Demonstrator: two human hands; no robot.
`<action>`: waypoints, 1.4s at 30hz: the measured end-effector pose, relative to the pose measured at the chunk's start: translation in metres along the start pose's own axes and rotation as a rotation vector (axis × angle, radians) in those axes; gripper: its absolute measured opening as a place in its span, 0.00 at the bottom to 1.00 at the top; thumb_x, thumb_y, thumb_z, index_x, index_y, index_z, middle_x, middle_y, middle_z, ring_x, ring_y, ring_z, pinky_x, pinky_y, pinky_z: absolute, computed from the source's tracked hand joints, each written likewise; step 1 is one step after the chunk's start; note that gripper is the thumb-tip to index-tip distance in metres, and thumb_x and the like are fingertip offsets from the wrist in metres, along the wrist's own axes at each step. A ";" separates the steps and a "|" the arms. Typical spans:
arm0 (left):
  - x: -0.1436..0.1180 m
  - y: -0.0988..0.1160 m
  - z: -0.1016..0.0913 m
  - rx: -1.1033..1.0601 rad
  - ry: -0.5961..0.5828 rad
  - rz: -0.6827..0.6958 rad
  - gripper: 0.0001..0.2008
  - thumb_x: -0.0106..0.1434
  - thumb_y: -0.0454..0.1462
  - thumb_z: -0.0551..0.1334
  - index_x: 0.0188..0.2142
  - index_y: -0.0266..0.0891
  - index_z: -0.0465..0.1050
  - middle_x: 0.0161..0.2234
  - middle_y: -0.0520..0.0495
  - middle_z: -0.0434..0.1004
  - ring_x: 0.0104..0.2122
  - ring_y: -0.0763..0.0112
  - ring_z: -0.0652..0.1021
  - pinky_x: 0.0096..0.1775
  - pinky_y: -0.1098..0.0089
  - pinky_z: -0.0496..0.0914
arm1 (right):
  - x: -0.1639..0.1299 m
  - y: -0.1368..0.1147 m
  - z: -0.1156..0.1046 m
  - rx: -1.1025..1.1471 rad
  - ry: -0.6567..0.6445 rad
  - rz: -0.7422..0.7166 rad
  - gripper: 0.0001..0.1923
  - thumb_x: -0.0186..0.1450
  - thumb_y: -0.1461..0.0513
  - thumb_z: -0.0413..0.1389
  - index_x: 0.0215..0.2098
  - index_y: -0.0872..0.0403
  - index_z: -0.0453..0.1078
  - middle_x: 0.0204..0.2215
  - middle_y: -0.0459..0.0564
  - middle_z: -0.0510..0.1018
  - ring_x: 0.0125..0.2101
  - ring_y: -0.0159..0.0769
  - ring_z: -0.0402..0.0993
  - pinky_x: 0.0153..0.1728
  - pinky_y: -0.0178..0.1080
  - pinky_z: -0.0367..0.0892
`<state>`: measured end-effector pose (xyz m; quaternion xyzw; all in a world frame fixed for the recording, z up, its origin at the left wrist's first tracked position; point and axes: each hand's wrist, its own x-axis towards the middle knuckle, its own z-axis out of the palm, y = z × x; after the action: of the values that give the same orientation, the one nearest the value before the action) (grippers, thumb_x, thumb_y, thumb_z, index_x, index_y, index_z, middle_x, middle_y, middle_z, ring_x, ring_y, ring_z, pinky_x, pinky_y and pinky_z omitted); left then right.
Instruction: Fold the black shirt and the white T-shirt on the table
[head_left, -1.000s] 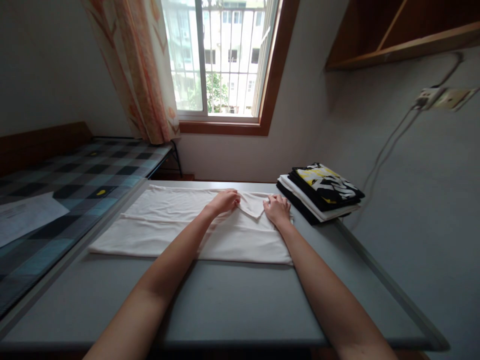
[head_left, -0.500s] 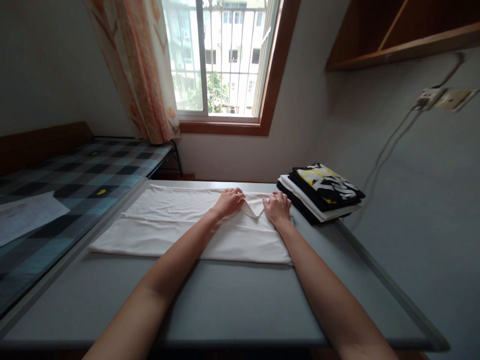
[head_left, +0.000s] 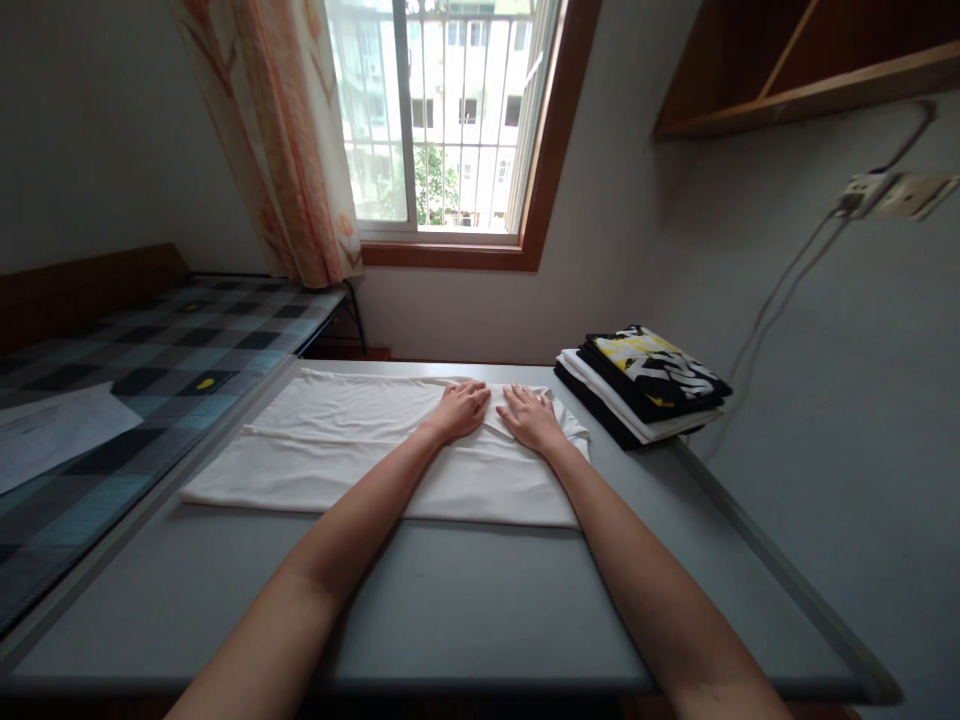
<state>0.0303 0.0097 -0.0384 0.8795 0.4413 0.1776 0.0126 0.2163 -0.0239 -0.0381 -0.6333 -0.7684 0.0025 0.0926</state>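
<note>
A white garment, seemingly a folded shirt (head_left: 300, 470), lies lengthwise across the grey table (head_left: 450, 610). Near its upper right part, my left hand (head_left: 461, 408) rests flat on the fabric with the fingers stretched out. Just to its right, my right hand (head_left: 530, 415) presses down on the same cloth, fingers spread. A small gap separates the two hands. The cloth beneath my palms is hidden, and its right end shows some creases beyond my right hand.
A stack of folded clothes (head_left: 641, 385), black and white, stands at the table's back right by the wall. To the left is a bed with a checked mattress (head_left: 247, 320) and a paper sheet (head_left: 64, 430). A wooden shelf (head_left: 810, 95) juts out at upper right.
My right hand has shifted left from the garment's right end and flattened out. The raised flap of cloth between my hands now lies down. My left hand has barely moved, its fingers now flatter.
</note>
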 end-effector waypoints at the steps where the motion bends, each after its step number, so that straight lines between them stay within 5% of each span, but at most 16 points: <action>1: 0.000 -0.001 0.002 0.016 -0.027 0.011 0.21 0.68 0.37 0.51 0.59 0.43 0.67 0.64 0.43 0.63 0.63 0.60 0.63 0.60 0.55 0.58 | 0.000 0.000 0.000 -0.003 -0.022 0.009 0.31 0.73 0.49 0.38 0.69 0.52 0.54 0.69 0.54 0.53 0.68 0.45 0.48 0.65 0.54 0.42; 12: -0.002 0.001 -0.004 0.065 -0.160 -0.193 0.33 0.69 0.46 0.48 0.70 0.42 0.45 0.70 0.39 0.45 0.69 0.52 0.51 0.65 0.46 0.47 | 0.000 0.019 -0.010 -0.032 -0.165 0.204 0.36 0.71 0.44 0.33 0.72 0.50 0.44 0.72 0.51 0.43 0.70 0.47 0.37 0.65 0.62 0.35; 17: -0.002 -0.006 -0.005 0.053 -0.174 -0.221 0.34 0.69 0.54 0.44 0.70 0.43 0.47 0.70 0.40 0.46 0.69 0.51 0.50 0.64 0.41 0.44 | -0.003 0.018 -0.013 -0.037 -0.170 0.210 0.36 0.71 0.44 0.34 0.72 0.50 0.44 0.72 0.51 0.42 0.70 0.47 0.36 0.65 0.61 0.36; 23: -0.021 -0.076 -0.026 0.101 -0.230 -0.334 0.32 0.71 0.53 0.41 0.69 0.44 0.50 0.70 0.43 0.47 0.68 0.50 0.51 0.63 0.39 0.45 | -0.001 0.019 -0.010 -0.044 -0.169 0.208 0.36 0.71 0.45 0.34 0.72 0.49 0.44 0.72 0.50 0.42 0.70 0.47 0.36 0.65 0.61 0.36; 32: -0.094 -0.202 -0.070 0.228 -0.145 -0.552 0.28 0.71 0.50 0.41 0.64 0.45 0.61 0.67 0.43 0.56 0.67 0.52 0.56 0.62 0.39 0.48 | 0.003 0.020 -0.009 -0.056 -0.169 0.174 0.36 0.71 0.45 0.34 0.72 0.48 0.44 0.72 0.49 0.42 0.70 0.46 0.36 0.65 0.61 0.38; 37: -0.124 -0.230 -0.085 0.251 -0.162 -0.620 0.29 0.71 0.49 0.40 0.66 0.46 0.58 0.68 0.45 0.55 0.67 0.54 0.56 0.63 0.42 0.47 | 0.009 0.023 -0.009 -0.065 -0.158 0.149 0.35 0.70 0.44 0.35 0.72 0.47 0.44 0.72 0.49 0.43 0.70 0.47 0.37 0.65 0.59 0.39; 42: -0.134 -0.228 -0.088 0.223 -0.143 -0.667 0.30 0.71 0.50 0.40 0.67 0.44 0.57 0.68 0.43 0.54 0.67 0.53 0.55 0.63 0.43 0.48 | 0.014 0.028 -0.008 -0.046 -0.155 0.116 0.35 0.70 0.45 0.36 0.71 0.48 0.46 0.72 0.49 0.44 0.70 0.46 0.38 0.65 0.59 0.39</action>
<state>-0.2472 0.0322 -0.0365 0.6932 0.7188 0.0522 0.0047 0.2425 -0.0061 -0.0314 -0.6764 -0.7353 0.0392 0.0181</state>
